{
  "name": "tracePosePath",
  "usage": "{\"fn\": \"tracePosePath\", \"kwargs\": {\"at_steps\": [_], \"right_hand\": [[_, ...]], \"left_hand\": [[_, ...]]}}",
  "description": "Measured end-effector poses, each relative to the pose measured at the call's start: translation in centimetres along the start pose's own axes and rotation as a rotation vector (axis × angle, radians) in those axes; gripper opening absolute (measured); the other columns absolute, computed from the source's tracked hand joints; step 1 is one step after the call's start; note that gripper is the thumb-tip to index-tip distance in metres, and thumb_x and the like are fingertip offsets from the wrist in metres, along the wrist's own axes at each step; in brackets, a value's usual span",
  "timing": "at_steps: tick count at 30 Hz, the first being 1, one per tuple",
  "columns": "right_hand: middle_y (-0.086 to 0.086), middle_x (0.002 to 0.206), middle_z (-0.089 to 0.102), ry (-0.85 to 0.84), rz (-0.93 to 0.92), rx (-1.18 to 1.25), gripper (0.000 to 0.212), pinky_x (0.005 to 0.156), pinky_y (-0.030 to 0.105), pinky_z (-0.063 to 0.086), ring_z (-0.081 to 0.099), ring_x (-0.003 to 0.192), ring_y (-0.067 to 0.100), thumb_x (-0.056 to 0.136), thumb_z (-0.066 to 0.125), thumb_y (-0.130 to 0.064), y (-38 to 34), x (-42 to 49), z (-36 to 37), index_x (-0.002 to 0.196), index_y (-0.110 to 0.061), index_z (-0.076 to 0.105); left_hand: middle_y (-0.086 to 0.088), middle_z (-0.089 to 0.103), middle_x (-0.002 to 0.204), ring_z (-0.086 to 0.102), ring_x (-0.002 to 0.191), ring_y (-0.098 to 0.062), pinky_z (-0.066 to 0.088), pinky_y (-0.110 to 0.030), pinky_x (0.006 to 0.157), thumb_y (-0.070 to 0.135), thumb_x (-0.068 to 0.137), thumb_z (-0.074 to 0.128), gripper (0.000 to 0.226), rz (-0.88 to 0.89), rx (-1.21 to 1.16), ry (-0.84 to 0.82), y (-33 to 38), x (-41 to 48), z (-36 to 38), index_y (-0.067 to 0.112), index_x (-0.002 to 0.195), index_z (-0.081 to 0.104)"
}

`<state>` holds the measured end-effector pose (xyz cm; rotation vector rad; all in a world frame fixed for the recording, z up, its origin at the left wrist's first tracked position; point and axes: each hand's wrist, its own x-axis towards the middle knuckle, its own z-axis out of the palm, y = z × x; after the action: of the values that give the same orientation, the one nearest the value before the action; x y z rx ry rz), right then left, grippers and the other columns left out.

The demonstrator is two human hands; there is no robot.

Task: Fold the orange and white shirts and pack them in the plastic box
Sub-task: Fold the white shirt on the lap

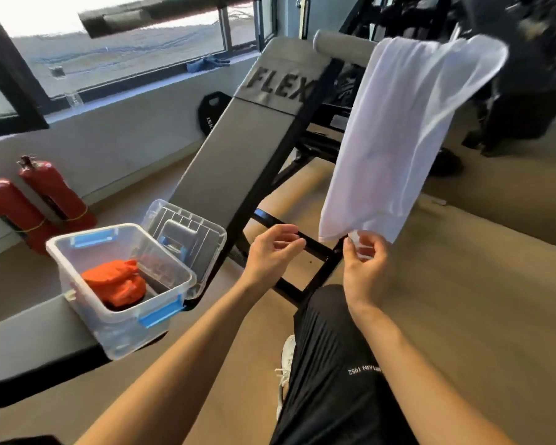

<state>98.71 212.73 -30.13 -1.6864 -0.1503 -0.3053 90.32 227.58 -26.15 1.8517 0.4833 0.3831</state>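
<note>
A white shirt point(395, 133) hangs from the grey roller pad at the top of an inclined gym bench. My right hand point(365, 263) pinches its lower hem. Just left of the hem, my left hand point(272, 256) hovers with curled fingers that hold nothing. A clear plastic box point(109, 322) with blue latches stands on a flat black bench at lower left. The orange shirt point(114, 282) lies bundled inside it.
The box's clear lid point(190, 234) leans behind it against the grey inclined bench point(235, 155). Two red fire extinguishers point(42, 200) stand by the wall at left. My black-trousered leg point(331, 364) fills the foreground. Dark gym machines stand at upper right.
</note>
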Motion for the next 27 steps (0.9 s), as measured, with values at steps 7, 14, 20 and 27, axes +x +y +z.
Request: {"fn": "tracePosePath", "kwargs": {"at_steps": [7,14,20,27], "right_hand": [[0.003,0.149,0.049,-0.031,0.111,0.090,0.091,0.078,0.024,0.057,0.061,0.118,0.022,0.075,0.079,-0.058,0.0,4.5,-2.4,0.149,-0.033,0.032],[-0.001,0.127,0.064,-0.097,0.015,0.307,0.077,0.084,0.032,0.060,0.067,0.109,0.012,0.083,0.078,-0.042,-4.8,5.0,-4.1,0.148,-0.038,0.037],[-0.004,0.091,0.072,-0.086,-0.195,0.217,0.023,0.069,0.023,0.057,0.070,0.081,0.013,0.091,0.073,-0.017,-9.4,3.1,-3.4,0.109,-0.026,0.064],[-0.006,0.063,0.063,-0.043,-0.210,-0.091,0.019,0.052,0.027,0.039,0.052,0.051,0.007,0.092,0.072,-0.023,-7.4,-4.9,-1.7,0.077,-0.011,0.069]], "left_hand": [[-0.010,0.072,0.117,0.072,0.104,-0.020,0.061,-0.035,0.086,0.028,0.089,0.076,0.039,0.001,-0.257,-0.142,4.2,3.9,5.7,0.018,0.125,0.064],[0.001,0.069,0.089,0.065,0.076,-0.007,0.052,-0.018,0.065,0.027,0.100,0.060,0.023,-0.024,-0.279,-0.028,1.8,1.3,3.5,0.008,0.105,0.072],[-0.009,0.063,0.083,0.056,0.080,-0.028,0.048,-0.036,0.069,0.026,0.098,0.062,0.021,-0.105,-0.349,-0.037,-2.0,-2.7,-1.6,0.007,0.095,0.071],[-0.015,0.069,0.091,0.064,0.082,-0.025,0.056,-0.028,0.069,0.056,0.084,0.069,0.055,-0.135,-0.330,0.109,-4.8,-7.8,-7.0,0.003,0.100,0.073]]}}
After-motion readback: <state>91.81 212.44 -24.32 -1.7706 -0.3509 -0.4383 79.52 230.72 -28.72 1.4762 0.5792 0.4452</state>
